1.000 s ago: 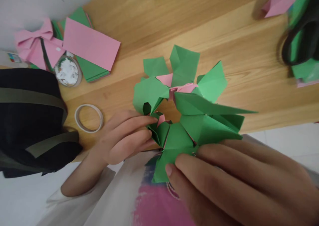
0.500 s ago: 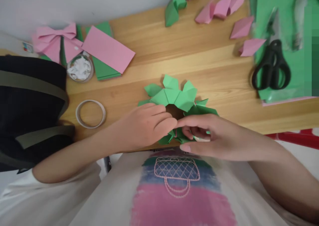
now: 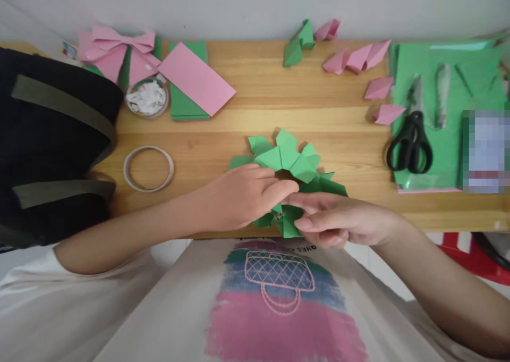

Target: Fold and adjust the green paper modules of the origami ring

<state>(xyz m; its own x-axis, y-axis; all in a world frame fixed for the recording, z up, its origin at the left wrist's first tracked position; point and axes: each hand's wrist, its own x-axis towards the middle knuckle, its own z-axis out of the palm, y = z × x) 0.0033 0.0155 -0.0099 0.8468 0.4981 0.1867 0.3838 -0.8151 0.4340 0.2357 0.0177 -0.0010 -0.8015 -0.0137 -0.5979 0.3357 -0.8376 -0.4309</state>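
A ring-shaped green folded-paper wreath (image 3: 281,154) lies at the table's front edge, its pointed pieces fanning outward around a middle gap. My left hand (image 3: 239,197) reaches across its left side with fingers curled onto the paper; the fingertips are partly hidden. From the right, my right hand (image 3: 342,218) grips the wreath's lower right part, thumb over a green piece and index finger near my left fingers. Just what is pinched between the two hands cannot be made out.
Scissors (image 3: 410,144) rest on green paper sheets (image 3: 430,96) at right. Loose pink folded pieces (image 3: 378,88) and green ones (image 3: 295,51) lie at the back. At left are a tape roll (image 3: 148,169), a dish of white scraps (image 3: 147,97), a pink paper bow (image 3: 121,45), pink paper (image 3: 199,77) and a black bag (image 3: 51,139).
The camera view has shifted and levelled. My right hand has closed its thumb down onto the wreath's lower right, where it was apart before. My left hand stays on the left side.
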